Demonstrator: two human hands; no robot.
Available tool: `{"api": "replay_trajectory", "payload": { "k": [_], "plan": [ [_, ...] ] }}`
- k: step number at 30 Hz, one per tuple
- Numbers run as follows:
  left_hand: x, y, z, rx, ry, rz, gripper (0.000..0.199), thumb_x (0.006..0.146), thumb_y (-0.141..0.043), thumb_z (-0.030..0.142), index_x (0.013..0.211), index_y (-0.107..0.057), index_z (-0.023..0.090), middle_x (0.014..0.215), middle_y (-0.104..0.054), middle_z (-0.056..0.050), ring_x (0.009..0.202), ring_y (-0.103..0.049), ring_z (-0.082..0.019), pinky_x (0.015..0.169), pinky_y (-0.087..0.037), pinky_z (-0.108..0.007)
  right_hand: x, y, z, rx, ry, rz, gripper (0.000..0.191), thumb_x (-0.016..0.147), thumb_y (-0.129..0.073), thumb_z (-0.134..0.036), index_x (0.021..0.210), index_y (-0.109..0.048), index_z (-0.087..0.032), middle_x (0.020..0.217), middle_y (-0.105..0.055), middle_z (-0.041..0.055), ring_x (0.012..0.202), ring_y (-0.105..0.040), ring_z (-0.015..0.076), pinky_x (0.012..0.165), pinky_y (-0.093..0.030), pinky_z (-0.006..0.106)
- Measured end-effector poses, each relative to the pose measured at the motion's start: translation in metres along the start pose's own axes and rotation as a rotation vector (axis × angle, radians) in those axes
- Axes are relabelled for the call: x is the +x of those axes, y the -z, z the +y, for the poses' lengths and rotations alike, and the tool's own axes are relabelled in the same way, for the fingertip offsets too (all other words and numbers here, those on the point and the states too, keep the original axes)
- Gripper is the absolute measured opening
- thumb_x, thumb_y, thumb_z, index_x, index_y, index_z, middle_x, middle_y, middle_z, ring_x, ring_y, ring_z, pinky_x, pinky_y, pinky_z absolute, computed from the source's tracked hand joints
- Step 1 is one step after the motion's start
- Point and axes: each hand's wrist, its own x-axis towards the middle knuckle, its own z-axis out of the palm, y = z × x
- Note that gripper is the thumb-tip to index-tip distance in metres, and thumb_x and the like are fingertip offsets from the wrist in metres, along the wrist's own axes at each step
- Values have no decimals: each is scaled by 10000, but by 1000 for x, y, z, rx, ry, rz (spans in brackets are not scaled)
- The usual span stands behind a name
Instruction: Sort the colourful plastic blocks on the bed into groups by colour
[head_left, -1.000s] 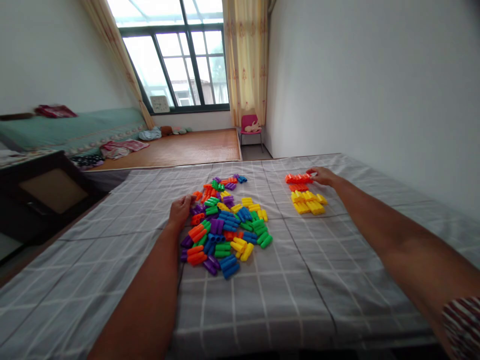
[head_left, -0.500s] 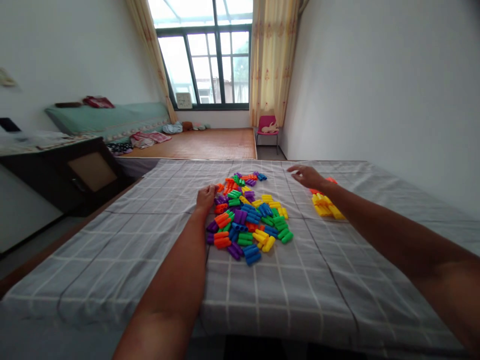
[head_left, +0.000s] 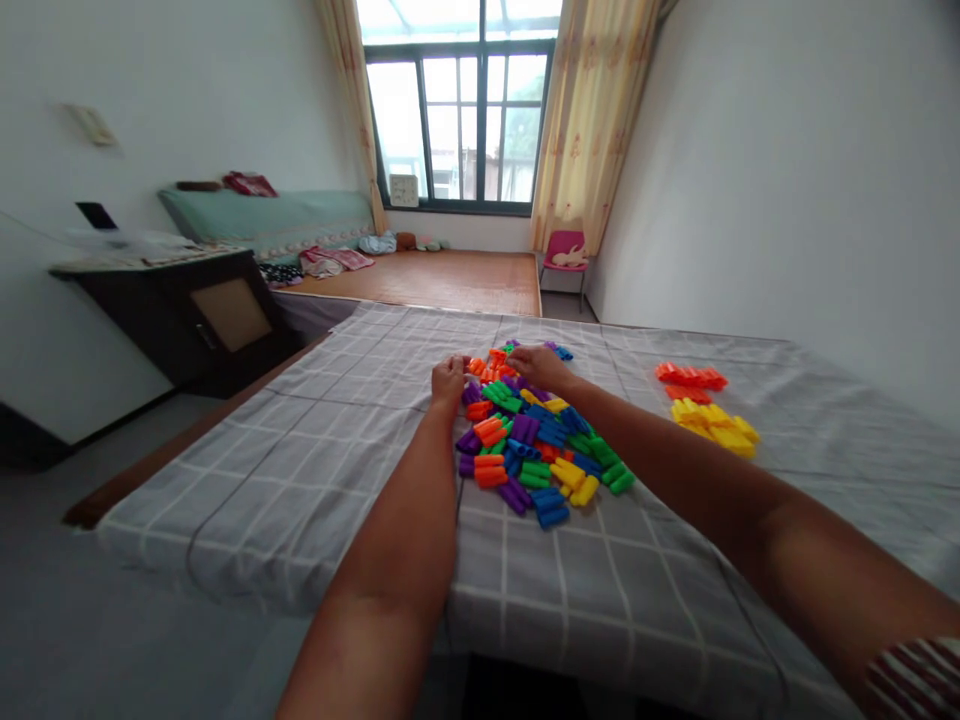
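A mixed pile of plastic tube blocks, with blue pieces (head_left: 551, 507), green, purple, yellow and orange ones, lies on the grey checked cloth (head_left: 300, 440). At the pile's far left edge, my left hand (head_left: 448, 380) has its fingers closed by an orange block (head_left: 475, 367); what they hold is too small to make out. My right hand (head_left: 538, 366) reaches over the far part of the pile, its fingers closed at orange blocks, their grip partly hidden. Off to the right lie a group of orange blocks (head_left: 690, 377) and a group of yellow blocks (head_left: 716, 428).
Beyond the cloth-covered surface is a low brown platform (head_left: 465, 278) with clothes at its left. A dark cabinet (head_left: 172, 310) stands at the left, a pink chair (head_left: 565, 250) at the back by the window.
My right hand has moved left from beside the right-hand groups to the far part of the pile. The view has shifted, and the orange and yellow groups now show more fully.
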Motion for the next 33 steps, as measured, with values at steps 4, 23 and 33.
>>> {"api": "replay_trajectory", "payload": {
  "k": [4,23,33],
  "plan": [
    [1,-1,-1,-16,-3,-2,423,859,-485,463,900,-708,107,852,-715,-125,759,-660,-192,629,-500,-284,24,0,5,-142,-168,-27,275,863,-603,-437,1008,-708,-228,1025,-737,67,921,-666,232,785,-471,301],
    [0,0,1,32,-12,-44,432,835,-469,470,883,-709,114,923,-731,-139,828,-684,-213,667,-519,-299,-38,56,128,540,-218,63,412,720,-747,-270,1097,-638,-146,1080,-709,109,973,-667,203,868,-538,341],
    [1,1,1,169,-75,-77,443,776,-523,510,846,-730,125,810,-742,-105,787,-690,-229,726,-531,-333,-103,98,226,-209,-444,-52,568,680,-692,-115,1238,-604,-181,1143,-705,86,941,-680,178,791,-526,236]
  ]
}}
